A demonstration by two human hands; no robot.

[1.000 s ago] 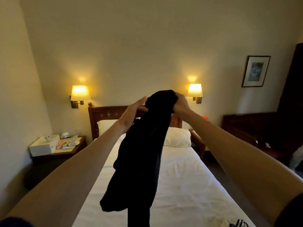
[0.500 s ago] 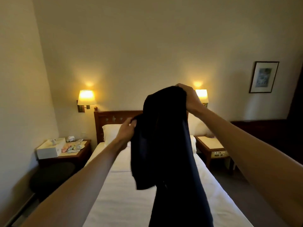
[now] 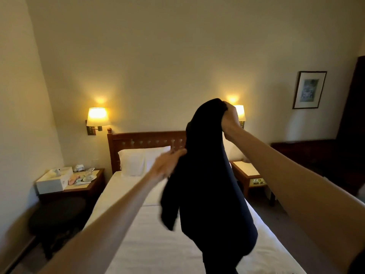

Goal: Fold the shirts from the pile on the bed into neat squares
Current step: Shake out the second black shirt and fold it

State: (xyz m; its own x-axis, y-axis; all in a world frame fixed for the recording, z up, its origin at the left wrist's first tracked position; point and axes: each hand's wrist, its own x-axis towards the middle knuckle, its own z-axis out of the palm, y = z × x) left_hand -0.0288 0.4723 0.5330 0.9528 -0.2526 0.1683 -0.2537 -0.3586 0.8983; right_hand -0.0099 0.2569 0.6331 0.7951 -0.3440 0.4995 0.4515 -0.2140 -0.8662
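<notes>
Dark shirt hanging lengthwise over bed, right hand gripping top, left hand blurred, grip unclear.

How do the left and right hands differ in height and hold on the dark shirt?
The right hand is raised high, gripping the top of the dark shirt; the left hand sits lower, at the shirt's side edge. The right hand's fingers curl over bunched cloth; the left hand's hold is blurred. Both touch the shirt above the bed.
</notes>
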